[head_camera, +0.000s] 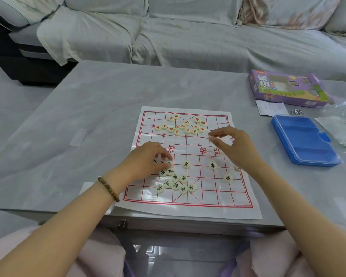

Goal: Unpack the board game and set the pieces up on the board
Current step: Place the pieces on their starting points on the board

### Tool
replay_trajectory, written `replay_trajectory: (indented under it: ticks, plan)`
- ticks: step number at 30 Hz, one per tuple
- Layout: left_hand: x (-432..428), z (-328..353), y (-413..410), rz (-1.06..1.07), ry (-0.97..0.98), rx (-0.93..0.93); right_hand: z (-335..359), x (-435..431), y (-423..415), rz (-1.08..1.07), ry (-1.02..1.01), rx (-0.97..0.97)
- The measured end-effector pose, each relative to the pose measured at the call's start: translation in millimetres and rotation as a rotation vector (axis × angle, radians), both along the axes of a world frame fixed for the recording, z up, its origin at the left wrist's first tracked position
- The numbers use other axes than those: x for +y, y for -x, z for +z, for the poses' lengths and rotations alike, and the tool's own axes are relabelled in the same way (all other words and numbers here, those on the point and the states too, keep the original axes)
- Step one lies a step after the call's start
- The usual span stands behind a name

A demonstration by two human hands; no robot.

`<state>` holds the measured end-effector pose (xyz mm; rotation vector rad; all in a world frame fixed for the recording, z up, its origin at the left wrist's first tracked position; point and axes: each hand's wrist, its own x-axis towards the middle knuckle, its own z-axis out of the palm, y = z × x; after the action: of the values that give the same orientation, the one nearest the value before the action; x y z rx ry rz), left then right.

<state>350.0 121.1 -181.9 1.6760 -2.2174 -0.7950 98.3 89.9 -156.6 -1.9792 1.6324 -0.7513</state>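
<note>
- The left hand (148, 156) is curling its fingers onto the black pieces (175, 181), which are lying heaped at the near-left of the board (218, 196), just under it.
- The right hand (234, 144) is hovering loosely curled, seemingly empty, farther from that heap.

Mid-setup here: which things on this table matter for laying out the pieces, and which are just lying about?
In play: paper board, red pieces, black pieces, left hand, right hand.
Lying about: purple game box, blue case, paper slip, plastic bag.
</note>
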Motion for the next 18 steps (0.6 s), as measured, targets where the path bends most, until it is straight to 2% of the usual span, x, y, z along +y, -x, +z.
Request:
replay_trajectory:
  ticks: [8, 14, 18]
  plan:
    - [-8, 4, 12, 0.05, -0.037, 0.038, -8, 10, -13, 0.154, -0.075, 0.038]
    - [-10, 7, 15, 0.011, -0.06, -0.041, -24, 19, -35, 0.35, 0.013, 0.37]
    - [-13, 4, 28, 0.013, -0.013, -0.035, -12, 22, -20, 0.255, 0.036, 0.273]
